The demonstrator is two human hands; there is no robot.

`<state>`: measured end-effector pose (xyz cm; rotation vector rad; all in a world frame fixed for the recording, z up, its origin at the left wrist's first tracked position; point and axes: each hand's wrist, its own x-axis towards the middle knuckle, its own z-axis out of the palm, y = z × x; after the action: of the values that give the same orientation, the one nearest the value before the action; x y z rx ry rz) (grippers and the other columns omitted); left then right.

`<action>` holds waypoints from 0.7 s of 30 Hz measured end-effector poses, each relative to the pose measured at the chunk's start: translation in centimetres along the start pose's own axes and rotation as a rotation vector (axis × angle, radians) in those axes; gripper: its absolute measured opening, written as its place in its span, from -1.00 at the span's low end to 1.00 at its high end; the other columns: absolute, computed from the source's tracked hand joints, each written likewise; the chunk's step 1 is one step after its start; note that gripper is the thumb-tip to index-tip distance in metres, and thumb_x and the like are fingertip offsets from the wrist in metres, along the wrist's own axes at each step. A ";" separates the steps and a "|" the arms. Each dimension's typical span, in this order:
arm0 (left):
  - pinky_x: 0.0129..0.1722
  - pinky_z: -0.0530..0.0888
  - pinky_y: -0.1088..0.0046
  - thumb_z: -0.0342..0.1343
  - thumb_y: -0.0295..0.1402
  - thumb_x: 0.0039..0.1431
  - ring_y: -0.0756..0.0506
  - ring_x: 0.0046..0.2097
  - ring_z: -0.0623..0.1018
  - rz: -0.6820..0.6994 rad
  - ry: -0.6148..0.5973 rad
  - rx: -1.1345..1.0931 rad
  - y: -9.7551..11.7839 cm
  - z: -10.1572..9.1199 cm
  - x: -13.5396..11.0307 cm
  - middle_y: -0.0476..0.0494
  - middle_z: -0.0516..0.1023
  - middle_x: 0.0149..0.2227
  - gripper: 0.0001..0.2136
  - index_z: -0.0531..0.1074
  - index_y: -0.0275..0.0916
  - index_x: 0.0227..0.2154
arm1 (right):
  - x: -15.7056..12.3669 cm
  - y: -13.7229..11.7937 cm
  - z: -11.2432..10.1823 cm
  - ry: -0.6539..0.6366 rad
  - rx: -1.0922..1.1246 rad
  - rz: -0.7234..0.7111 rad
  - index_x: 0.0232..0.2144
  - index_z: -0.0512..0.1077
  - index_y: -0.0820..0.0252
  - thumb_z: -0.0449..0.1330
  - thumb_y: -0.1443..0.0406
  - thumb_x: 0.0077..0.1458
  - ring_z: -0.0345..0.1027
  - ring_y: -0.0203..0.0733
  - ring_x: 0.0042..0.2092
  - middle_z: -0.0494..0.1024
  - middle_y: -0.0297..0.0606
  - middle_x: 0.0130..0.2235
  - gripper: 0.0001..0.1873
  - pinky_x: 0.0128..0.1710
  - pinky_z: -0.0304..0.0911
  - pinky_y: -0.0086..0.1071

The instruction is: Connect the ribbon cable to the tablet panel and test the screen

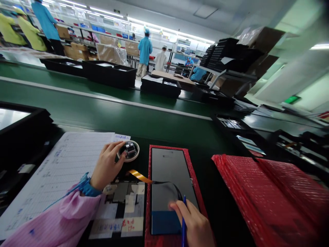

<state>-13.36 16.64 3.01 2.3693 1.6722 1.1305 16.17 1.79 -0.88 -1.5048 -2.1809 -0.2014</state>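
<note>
My left hand (106, 166) sits with its fingers together, curled over the rim of a round white-rimmed dish (131, 151). The dish has a dark centre and holds a small shiny metal piece, though I cannot tell what that piece is. My right hand (194, 223) pinches a slim blue pen (184, 223) between closed fingers, low over a long rectangular glass display panel (167, 171). The panel's surface is smooth, dark and grey-sheened, with a blue film patch across its near end, and it lies flat on a red textured foam pouch (148, 212). A thin, glossy black flex strip (167, 190) arcs across the glass and meets an amber ribbon cable (140, 176), which runs left toward a black plate patched with white paper labels and tape (120, 206). My pink striped sleeve (56, 219), with its blue knit cuff (88, 187), lies over a ruled white paper log sheet (66, 171). A crinkled red bubble-wrap bag (267, 195) lies to the right, and farther off a green conveyor belt (102, 113) carries black plastic trays (110, 75).
</note>
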 end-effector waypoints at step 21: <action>0.07 0.42 0.05 -0.06 -0.31 0.32 -0.25 0.03 0.45 0.001 0.104 -0.020 0.7 -0.9 0.0 -0.24 0.52 0.00 -0.71 0.39 -0.18 0.04 | 3.6 0.8 0.0 0.051 0.530 0.426 -0.34 0.50 0.12 0.14 0.25 0.24 0.48 -0.25 -0.45 0.56 -0.34 -0.44 -0.84 -0.46 0.36 -0.53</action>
<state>-13.30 16.03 3.98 2.3386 1.6814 1.2848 15.92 5.15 0.62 -1.5665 -1.6392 0.4388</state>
